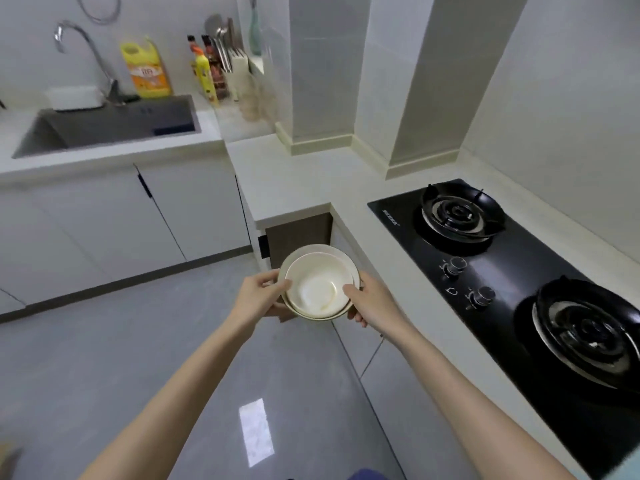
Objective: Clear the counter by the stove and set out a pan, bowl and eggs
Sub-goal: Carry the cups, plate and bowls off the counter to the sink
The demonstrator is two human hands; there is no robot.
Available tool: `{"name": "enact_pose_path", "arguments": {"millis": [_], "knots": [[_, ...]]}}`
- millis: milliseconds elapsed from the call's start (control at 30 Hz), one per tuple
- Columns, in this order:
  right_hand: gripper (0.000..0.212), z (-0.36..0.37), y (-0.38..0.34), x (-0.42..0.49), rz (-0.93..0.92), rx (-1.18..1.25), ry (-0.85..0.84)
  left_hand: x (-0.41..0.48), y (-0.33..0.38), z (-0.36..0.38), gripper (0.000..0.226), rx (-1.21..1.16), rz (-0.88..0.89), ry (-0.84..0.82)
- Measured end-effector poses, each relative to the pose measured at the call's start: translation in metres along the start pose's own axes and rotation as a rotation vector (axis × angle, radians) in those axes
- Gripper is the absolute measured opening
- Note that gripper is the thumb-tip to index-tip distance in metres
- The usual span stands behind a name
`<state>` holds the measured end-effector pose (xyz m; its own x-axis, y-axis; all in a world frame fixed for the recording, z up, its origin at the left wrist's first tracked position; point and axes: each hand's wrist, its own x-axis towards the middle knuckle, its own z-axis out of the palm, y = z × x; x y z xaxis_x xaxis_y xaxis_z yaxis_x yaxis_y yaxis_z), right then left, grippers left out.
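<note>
item: stacked bowls (317, 287), cream, smaller nested in larger, carried level over the floor left of the stove (519, 271), off the tabletop (294, 178); left hand (258, 296) and right hand (372, 299) fingers clamped on opposite rims, likely steadying the stack.

Both bare arms are stretched out front and angled inward, left hand (259, 296) and right hand (372, 301) clamped on opposite sides of the stacked bowls (315, 289), thumbs on top.
</note>
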<state>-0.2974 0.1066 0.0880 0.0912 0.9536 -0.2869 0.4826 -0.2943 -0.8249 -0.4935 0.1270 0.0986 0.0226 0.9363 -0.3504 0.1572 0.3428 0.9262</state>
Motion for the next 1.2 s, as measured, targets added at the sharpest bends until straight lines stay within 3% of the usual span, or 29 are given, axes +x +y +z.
{"name": "enact_pose_path", "arguments": {"millis": [300, 700, 833, 1200], "knots": [[0.015, 0.079, -0.097, 0.094, -0.1, -0.017, -0.113, 0.066, 0.025, -0.115, 0.025, -0.113, 0.0, 0.18], [0.018, 0.134, -0.228, 0.273, -0.242, -0.089, -0.156, 0.232, 0.099, -0.23, 0.014, -0.156, 0.05, 0.217], [0.018, 0.139, -0.273, 0.33, -0.261, -0.129, -0.174, 0.293, 0.132, -0.261, 0.02, -0.126, 0.069, 0.181], [0.017, 0.176, -0.354, 0.481, -0.179, -0.081, -0.047, 0.456, 0.195, -0.326, 0.025, -0.093, 0.154, 0.179]]}}
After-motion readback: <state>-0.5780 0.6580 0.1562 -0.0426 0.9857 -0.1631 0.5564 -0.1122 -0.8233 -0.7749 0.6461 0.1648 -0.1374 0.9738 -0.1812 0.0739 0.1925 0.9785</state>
